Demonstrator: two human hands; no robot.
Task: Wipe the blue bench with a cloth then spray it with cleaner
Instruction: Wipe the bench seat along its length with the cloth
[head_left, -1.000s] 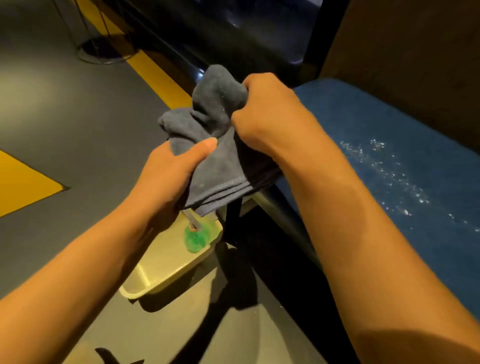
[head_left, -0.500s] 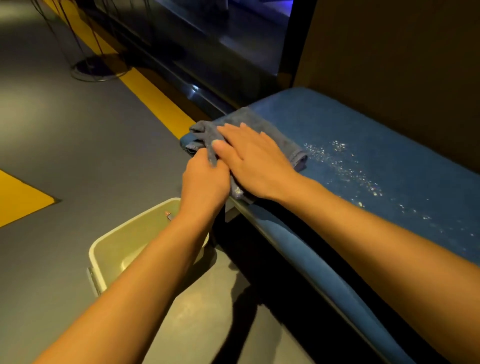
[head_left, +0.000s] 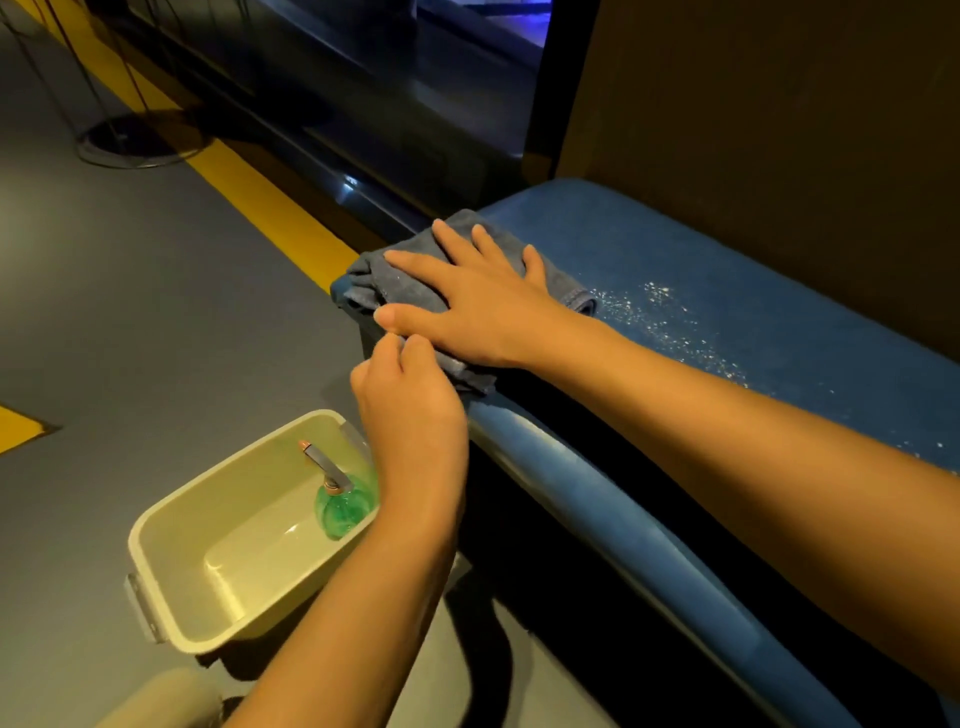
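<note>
Where the blue worktop (head_left: 727, 280) ends at its rounded left corner, the grey cloth (head_left: 371, 278) lies bunched, one fold hanging over the front edge. The right hand (head_left: 483, 306) presses it flat, fingers spread. The left hand (head_left: 410, 410), fingers curled, seems to pinch that fold, its fingertips hidden. White specks (head_left: 670, 317) dot the bare stretch rightward. A green bottle (head_left: 343, 506) lies in the tub (head_left: 171, 519) on the floor below.

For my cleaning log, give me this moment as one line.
phase: wiping | right hand: flat on cloth at bench end | left hand: grips cloth edge | specks: unwiped | bottle: in tub
</note>
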